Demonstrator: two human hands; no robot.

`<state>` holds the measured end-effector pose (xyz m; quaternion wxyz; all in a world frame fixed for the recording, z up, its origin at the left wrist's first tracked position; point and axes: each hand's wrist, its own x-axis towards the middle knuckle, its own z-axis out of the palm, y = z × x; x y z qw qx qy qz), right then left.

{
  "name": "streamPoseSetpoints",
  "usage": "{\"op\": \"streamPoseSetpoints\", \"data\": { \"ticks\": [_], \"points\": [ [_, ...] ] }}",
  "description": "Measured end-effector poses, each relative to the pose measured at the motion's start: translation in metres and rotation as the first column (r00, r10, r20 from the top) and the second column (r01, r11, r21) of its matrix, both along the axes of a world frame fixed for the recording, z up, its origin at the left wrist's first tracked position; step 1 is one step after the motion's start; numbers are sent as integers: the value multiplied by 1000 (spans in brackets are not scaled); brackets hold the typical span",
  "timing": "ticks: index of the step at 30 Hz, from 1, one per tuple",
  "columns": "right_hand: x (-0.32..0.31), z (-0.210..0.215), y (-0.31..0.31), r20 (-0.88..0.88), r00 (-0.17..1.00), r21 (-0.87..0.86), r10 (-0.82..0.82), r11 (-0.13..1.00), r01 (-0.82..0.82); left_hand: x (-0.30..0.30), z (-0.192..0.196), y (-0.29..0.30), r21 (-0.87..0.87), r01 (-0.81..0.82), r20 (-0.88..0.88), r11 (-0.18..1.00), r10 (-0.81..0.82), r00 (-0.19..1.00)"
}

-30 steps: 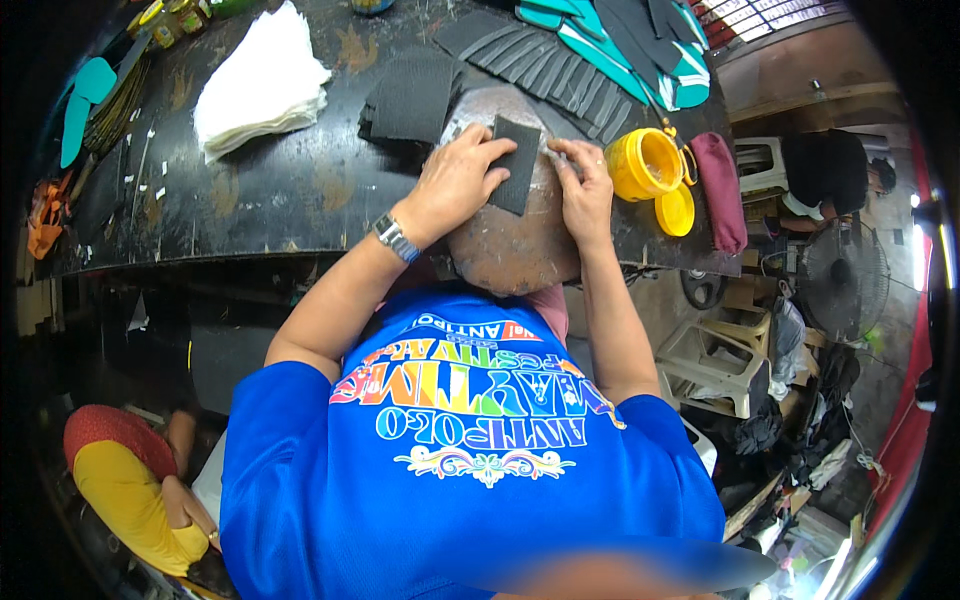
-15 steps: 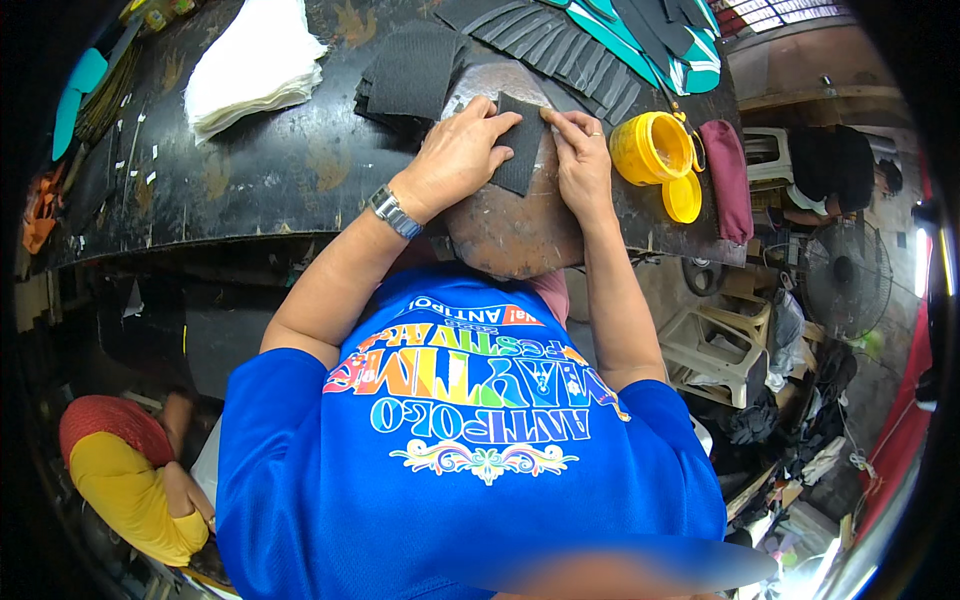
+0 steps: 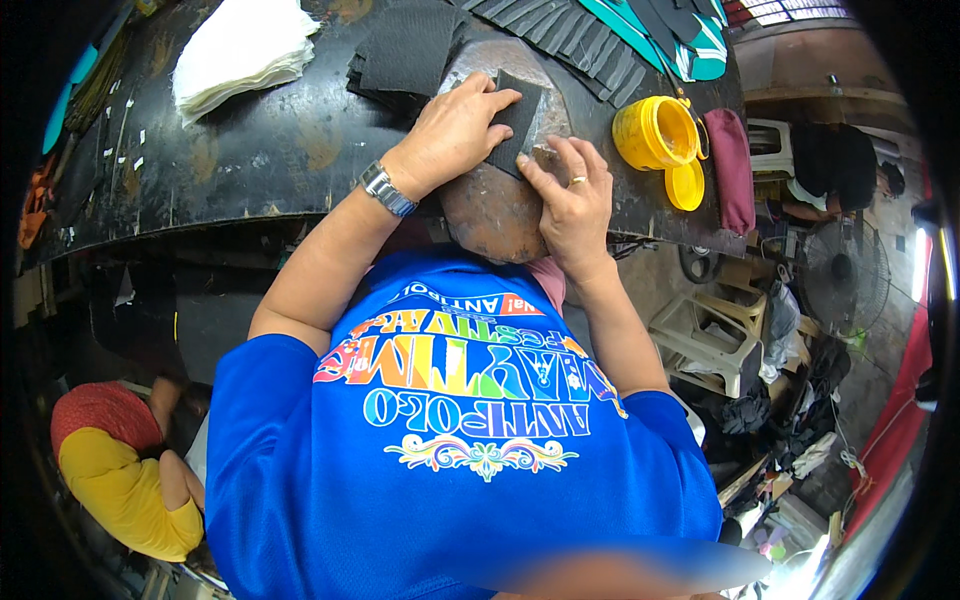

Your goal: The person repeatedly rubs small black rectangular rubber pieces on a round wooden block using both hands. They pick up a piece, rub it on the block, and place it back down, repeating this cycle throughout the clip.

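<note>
While a dark fabric piece [image 3: 519,118] lies flat on the rounded brown stone block [image 3: 495,195], it is pinned from above by the left hand [image 3: 452,132], fingers flat and spread. Its lower edge is pinched by the right hand [image 3: 574,205], presumably to prevent slipping. More dark pieces [image 3: 400,50] are stacked just behind on the black surface [image 3: 270,150]; an open yellow tub [image 3: 657,133] stands to the right, within reach.
</note>
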<state>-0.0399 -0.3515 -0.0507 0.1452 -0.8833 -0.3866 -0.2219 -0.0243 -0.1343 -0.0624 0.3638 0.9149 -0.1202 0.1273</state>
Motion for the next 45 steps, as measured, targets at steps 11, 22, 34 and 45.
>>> {"op": "streamPoseSetpoints", "data": {
  "ticks": [11,22,34,45],
  "points": [
    [-2,12,-1,-447,888,540,113,825,167,26,72,39,-176,125,277,976,-73,958],
    [8,-11,14,-664,696,674,274,623,397,227,14,162,-266,221,-65,938,-246,967],
    [7,-12,19,-631,737,681,240,626,379,172,38,138,236,-106,136,966,75,988],
    [87,73,-90,-214,940,273,-265,908,318,15,42,125,-47,-232,53,972,234,971]
  ]
}}
